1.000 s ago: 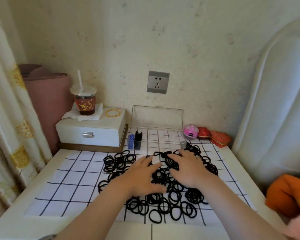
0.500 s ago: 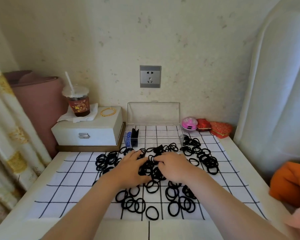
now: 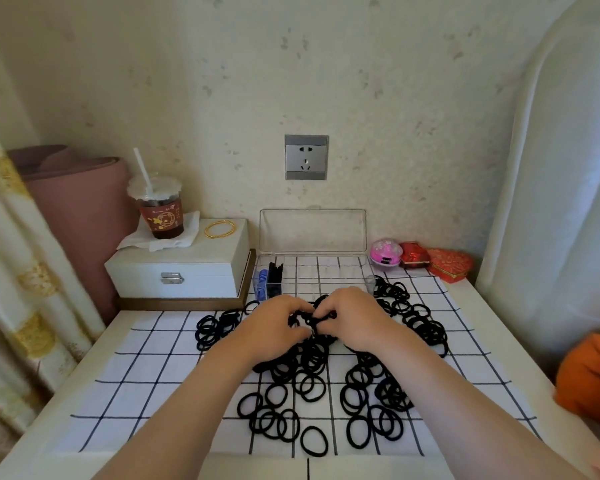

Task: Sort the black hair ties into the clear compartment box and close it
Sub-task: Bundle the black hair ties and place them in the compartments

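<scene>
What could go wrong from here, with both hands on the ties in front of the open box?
1. The left hand and right hand both grip one clump of black hair ties. If it is lifted as a bunch, some may drop outside the clear compartment box.
2. A lone hair tie lies nearest the front edge of the table, between the forearms. Pulling back could sweep it off.

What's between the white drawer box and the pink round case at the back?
The open clear compartment box, seen in the head view.
</scene>
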Tool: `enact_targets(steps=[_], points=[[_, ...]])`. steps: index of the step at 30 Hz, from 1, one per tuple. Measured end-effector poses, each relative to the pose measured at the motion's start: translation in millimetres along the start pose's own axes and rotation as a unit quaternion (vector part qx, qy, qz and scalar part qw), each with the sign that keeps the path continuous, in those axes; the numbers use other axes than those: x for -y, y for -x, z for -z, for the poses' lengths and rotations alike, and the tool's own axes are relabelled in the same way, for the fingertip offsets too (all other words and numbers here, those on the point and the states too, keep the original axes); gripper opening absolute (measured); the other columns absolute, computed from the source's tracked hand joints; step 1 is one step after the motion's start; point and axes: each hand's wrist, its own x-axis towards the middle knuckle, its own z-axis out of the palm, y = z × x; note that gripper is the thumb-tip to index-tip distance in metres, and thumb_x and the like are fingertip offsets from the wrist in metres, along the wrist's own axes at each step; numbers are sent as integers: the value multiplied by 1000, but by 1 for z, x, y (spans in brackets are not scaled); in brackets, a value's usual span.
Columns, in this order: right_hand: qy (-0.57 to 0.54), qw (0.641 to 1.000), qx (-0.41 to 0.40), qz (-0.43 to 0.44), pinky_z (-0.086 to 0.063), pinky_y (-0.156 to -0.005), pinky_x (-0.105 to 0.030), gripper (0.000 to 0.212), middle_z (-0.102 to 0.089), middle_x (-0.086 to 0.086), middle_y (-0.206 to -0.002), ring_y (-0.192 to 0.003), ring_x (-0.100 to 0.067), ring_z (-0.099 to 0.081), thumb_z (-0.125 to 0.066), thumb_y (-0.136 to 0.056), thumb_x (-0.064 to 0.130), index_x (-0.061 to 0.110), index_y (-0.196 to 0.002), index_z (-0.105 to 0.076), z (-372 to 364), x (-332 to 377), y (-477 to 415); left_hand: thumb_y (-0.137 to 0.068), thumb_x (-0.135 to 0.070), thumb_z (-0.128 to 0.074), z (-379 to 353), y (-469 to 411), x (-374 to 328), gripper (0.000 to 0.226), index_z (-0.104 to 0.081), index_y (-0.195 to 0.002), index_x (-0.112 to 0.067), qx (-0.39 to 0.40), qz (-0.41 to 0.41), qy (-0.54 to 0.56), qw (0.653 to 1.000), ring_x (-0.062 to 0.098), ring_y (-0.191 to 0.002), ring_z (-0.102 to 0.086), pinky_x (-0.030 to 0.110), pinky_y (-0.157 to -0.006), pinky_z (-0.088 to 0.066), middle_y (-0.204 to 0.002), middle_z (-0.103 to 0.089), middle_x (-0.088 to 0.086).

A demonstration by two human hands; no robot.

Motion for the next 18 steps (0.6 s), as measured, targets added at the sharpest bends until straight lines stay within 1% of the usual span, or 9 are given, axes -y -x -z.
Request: enact_targets(steps=[3,5,6,8,10,12,14,16,18], points=[[-72,997,4,-2,-52,-92,-37,10,-71,8,-96,-96,-13,-63,-77,-83,33,31,-93,-79,9,-2,-5,-87,-27,-71,2,-6,0,23,-69,-109,-34,-28,15,46,998,3,-105,-59,26,-95,-47,-111,-65,-13],[-126,992,17,-12,-55,-87,-36,8,-74,5,-90,-88,-14,-68,-76,-85,33,29,-91,-79,14,-4,-7,-88,-27,-70,4,-9,0,8,-71,-95,-32,-45,33,76,996,3,-89,-62,25,-84,-50,-92,-68,-13],[-149,989,19,-16,-56,-86,-37,8,-76,4,-88,-87,-15,-70,-75,-85,32,29,-91,-79,15,-5,-8,-89,-29,-70,5,-10,-1,4,-71,-90,-32,-51,43,92,994,4,-83,-62,24,-79,-49,-86,-68,-12],[-192,981,17,-25,-57,-82,-35,6,-78,2,-85,-85,-19,-73,-76,-85,30,28,-90,-79,15,-6,-9,-90,-32,-68,7,-11,0,4,-71,-87,-31,-60,61,123,989,7,-77,-62,24,-73,-49,-84,-70,-5],[-233,971,24,-41,-58,-72,-30,7,-78,4,-82,-75,-14,-72,-76,-86,25,31,-88,-77,15,-5,-9,-91,-31,-65,8,-12,0,8,-71,-89,-27,-64,80,161,982,9,-74,-62,25,-72,-50,-86,-73,2],[-246,967,39,-56,-57,-63,-27,12,-77,6,-80,-66,-15,-68,-77,-86,21,31,-92,-76,14,-6,-10,-92,-29,-64,8,-13,-1,11,-71,-91,-21,-75,100,216,968,14,-78,-66,31,-79,-55,-88,-74,3],[-242,966,46,-74,-56,-60,-27,14,-77,5,-81,-61,-22,-68,-78,-84,21,27,-97,-77,15,-7,-11,-91,-25,-63,9,-14,-1,11,-71,-91,-17,-96,126,269,950,16,-82,-70,38,-85,-58,-88,-75,5],[-274,957,40,-90,-57,-57,-27,10,-76,1,-81,-61,-26,-70,-78,-85,16,23,-92,-77,17,-7,-12,-90,-23,-63,10,-16,4,11,-72,-87,-16,-125,153,283,939,16,-77,-69,42,-85,-59,-84,-75,6],[-344,933,38,-99,-56,-54,-26,10,-77,-8,-83,-62,-20,-71,-73,-88,9,18,-92,-75,19,-4,-11,-89,-23,-65,10,-16,10,9,-72,-84,-20,-143,167,266,938,15,-74,-68,42,-84,-60,-82,-75,6]])
